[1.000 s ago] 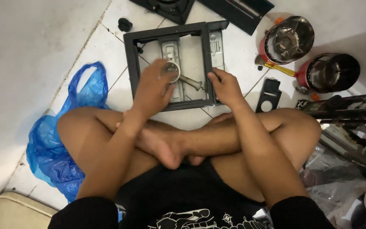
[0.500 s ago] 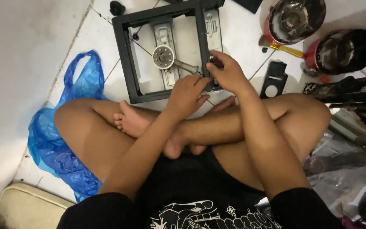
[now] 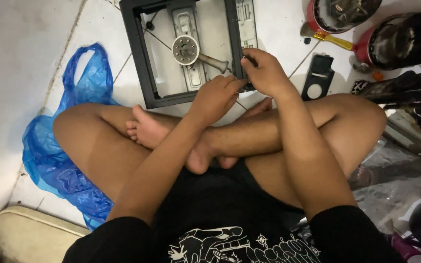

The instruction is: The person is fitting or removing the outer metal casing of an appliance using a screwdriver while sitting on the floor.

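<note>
A black rectangular metal frame point(image 3: 137, 58) lies on the white tiled floor in front of my crossed legs. Inside it sit a grey metal strip and a round metal burner disc point(image 3: 186, 49) with a short tube point(image 3: 216, 63) pointing right. My right hand point(image 3: 269, 73) pinches the frame's right rail near its near corner. My left hand point(image 3: 218, 95) has curled fingers on that same near right corner, knuckles almost touching the right hand. What lies under the fingertips is hidden.
A blue plastic bag point(image 3: 49, 160) lies by my left knee. Two red round pot-like parts point(image 3: 398, 39) and a small black plate with a hole point(image 3: 315, 83) sit to the right. Black bars point(image 3: 405, 90) and clear plastic point(image 3: 395, 180) crowd the right side. A beige cushion point(image 3: 30, 238) lies at the bottom left.
My left hand left the round burner disc and came to the frame's near right corner beside the right hand. The view has moved closer to the frame.
</note>
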